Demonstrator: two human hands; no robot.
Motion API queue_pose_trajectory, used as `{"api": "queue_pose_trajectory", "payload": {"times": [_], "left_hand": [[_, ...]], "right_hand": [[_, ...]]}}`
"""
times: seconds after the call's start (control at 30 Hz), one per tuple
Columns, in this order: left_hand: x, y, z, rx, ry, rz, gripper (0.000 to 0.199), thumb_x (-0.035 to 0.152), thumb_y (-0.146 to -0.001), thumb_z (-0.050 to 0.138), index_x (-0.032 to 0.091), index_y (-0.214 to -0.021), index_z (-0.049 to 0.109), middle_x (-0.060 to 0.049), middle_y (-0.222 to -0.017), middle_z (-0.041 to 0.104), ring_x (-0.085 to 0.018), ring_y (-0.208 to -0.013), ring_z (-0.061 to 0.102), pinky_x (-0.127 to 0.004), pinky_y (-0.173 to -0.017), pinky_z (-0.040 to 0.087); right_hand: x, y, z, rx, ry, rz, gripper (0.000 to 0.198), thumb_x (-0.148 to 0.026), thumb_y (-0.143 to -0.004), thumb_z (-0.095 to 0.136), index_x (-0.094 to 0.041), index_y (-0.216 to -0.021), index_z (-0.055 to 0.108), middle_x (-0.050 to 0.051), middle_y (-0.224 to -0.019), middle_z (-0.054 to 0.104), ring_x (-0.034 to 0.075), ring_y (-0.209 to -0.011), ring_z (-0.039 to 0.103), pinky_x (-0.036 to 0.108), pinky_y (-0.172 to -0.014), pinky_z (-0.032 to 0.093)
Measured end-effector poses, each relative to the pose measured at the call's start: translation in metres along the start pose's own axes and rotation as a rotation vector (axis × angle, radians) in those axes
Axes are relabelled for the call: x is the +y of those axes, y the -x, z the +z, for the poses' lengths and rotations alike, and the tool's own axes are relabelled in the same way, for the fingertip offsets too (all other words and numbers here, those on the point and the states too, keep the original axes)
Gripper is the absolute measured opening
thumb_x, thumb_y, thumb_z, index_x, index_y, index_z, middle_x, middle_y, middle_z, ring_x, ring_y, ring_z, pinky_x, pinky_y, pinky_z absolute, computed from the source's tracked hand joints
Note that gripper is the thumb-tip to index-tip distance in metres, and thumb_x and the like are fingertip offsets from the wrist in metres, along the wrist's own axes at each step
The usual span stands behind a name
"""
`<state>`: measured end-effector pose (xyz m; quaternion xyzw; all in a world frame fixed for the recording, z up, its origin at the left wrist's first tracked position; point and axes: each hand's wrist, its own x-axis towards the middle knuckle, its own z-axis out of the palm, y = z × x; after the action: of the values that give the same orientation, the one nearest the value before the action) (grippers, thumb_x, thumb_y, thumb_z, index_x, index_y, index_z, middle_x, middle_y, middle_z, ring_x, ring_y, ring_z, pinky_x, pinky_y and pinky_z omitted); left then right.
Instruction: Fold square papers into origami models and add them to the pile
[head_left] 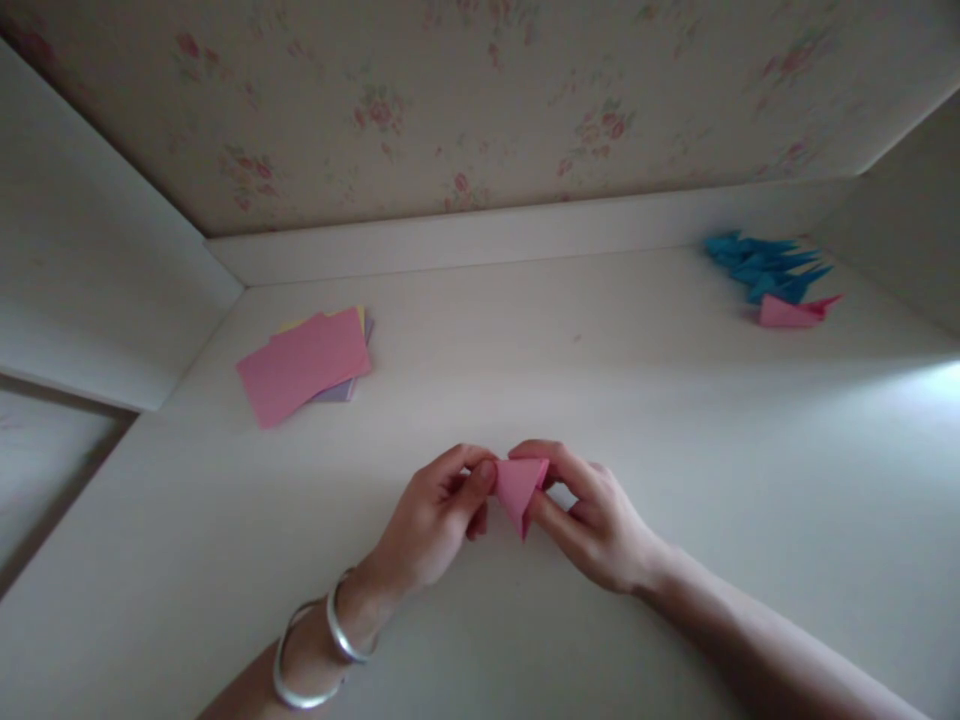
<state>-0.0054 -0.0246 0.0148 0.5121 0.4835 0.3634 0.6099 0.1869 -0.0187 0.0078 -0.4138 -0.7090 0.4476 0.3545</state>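
Between my two hands is a folded piece of pink origami paper (pixel 519 484), triangular in outline with one point hanging downward. My left hand (pixel 442 510) pinches its left corner between thumb and fingers. On the other side, my right hand (pixel 592 515) grips the right edge, with the forefinger along the top and the thumb at the lower right of the fold. The paper is held just above the white table (pixel 480 640). Some of the fingertips are hidden behind the paper.
A stack of paper sheets (pixel 307 362), pink on top with yellow and lilac beneath, lies at the back left. Several blue folded paper figures (pixel 769 262) sit in the back right corner, with a pink folded figure (pixel 795 311) in front. A flowered wall (pixel 480 110) closes the back.
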Motion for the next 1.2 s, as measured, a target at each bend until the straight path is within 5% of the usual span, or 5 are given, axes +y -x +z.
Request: {"api": "queue_pose_trajectory", "payload": {"times": [0.13, 0.3, 0.57, 0.83, 1.2], "left_hand": [[0.0007, -0.0013, 0.0028, -0.033, 0.035, -0.074, 0.036, 0.048, -0.093, 0.058, 0.016, -0.106, 0.069, -0.003, -0.074, 0.070, -0.014, -0.061, 0.065, -0.022, -0.053, 0.052], [0.0036, -0.0046, 0.0014, -0.006, 0.172, -0.211, 0.033, 0.044, -0.089, 0.066, 0.017, -0.106, 0.076, -0.008, -0.101, 0.076, -0.018, -0.089, 0.072, -0.025, -0.078, 0.058], [0.0067, -0.0029, 0.0011, -0.083, 0.562, -0.287, 0.023, 0.031, -0.083, 0.076, 0.013, -0.099, 0.080, -0.008, -0.100, 0.078, -0.016, -0.091, 0.069, -0.026, -0.091, 0.054], [0.0084, -0.0020, -0.0002, -0.108, 0.533, -0.267, 0.024, 0.026, -0.081, 0.079, 0.015, -0.102, 0.079, -0.009, -0.100, 0.078, -0.018, -0.093, 0.070, -0.030, -0.092, 0.054], [0.0060, -0.0026, -0.0034, -0.152, 0.546, -0.324, 0.023, 0.031, -0.085, 0.074, 0.013, -0.099, 0.079, -0.010, -0.095, 0.078, -0.016, -0.086, 0.071, -0.027, -0.083, 0.056]], "right_hand": [[0.0002, -0.0001, 0.0018, 0.084, 0.058, -0.043, 0.017, -0.009, -0.086, 0.050, -0.018, -0.090, 0.063, 0.003, -0.080, 0.068, 0.013, -0.067, 0.062, 0.021, -0.055, 0.046], [0.0054, -0.0047, 0.0023, 0.192, 0.226, -0.170, 0.015, -0.008, -0.087, 0.055, -0.017, -0.092, 0.066, 0.004, -0.083, 0.069, 0.012, -0.068, 0.064, 0.020, -0.055, 0.047], [0.0071, -0.0049, 0.0018, 0.269, 0.431, -0.374, 0.013, -0.008, -0.087, 0.059, -0.019, -0.093, 0.063, 0.004, -0.085, 0.071, 0.013, -0.070, 0.066, 0.023, -0.060, 0.051], [0.0071, -0.0010, 0.0018, 0.292, 0.444, -0.300, 0.029, -0.003, -0.080, 0.053, -0.020, -0.103, 0.059, 0.006, -0.090, 0.070, 0.014, -0.068, 0.065, 0.024, -0.055, 0.050], [-0.0005, -0.0022, 0.0043, 0.231, 0.239, -0.102, 0.021, -0.005, -0.075, 0.060, -0.020, -0.089, 0.064, 0.000, -0.076, 0.066, 0.012, -0.060, 0.060, 0.021, -0.051, 0.045]]}}
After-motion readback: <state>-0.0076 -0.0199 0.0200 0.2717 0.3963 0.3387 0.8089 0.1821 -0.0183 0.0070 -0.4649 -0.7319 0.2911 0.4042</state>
